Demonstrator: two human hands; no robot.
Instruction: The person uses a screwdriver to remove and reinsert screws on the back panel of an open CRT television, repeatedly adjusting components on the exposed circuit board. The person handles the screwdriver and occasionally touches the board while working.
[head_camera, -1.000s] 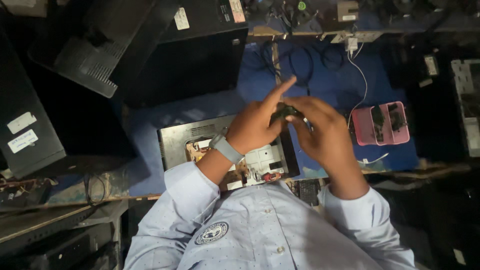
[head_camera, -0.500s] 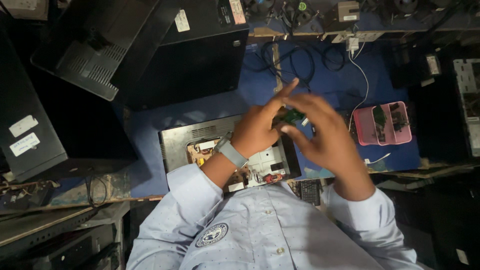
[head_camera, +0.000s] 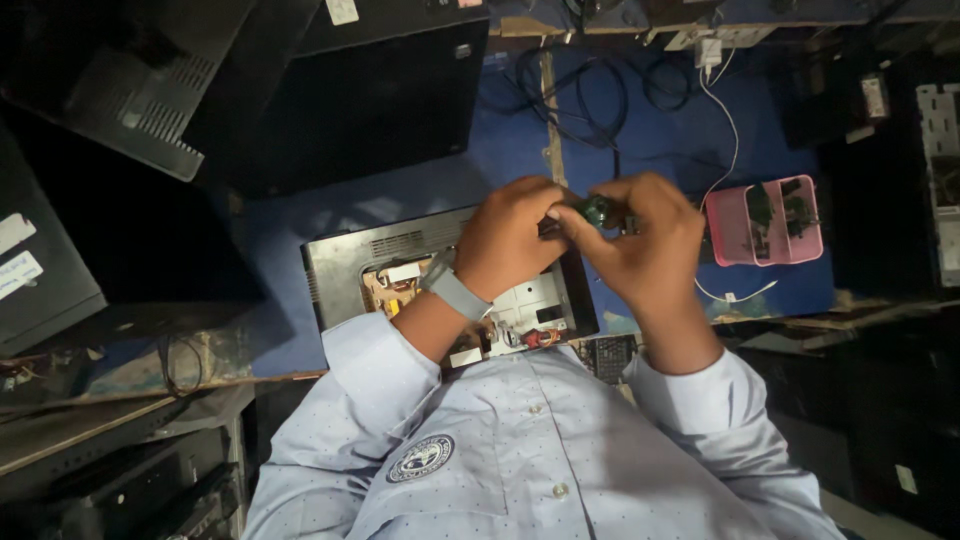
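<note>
Both hands meet above the opened monitor (head_camera: 340, 262) that lies back-up on the blue counter (head_camera: 520, 150). The left hand (head_camera: 510, 235) and the right hand (head_camera: 645, 240) pinch between them a small green part (head_camera: 598, 210), fingertips closed on it from either side. It sits right in the gap between the two hands, level with the far edge of the monitor and raised off the counter. It looks to run roughly left to right, from one hand to the other, though fingers cover most of it and I cannot tell its full shape. Neither hand is clearly nearer; the left thumb and the right fingertips both touch it. Below the wrists, the monitor's circuit boards (head_camera: 510, 320) lie uncovered. A grey wristband (head_camera: 455, 290) wraps the left wrist. Off to the right, well apart from the hands, stands a pink tray (head_camera: 728, 225) with dark bits in it, and a white cable (head_camera: 735, 130) trails past it.
</note>
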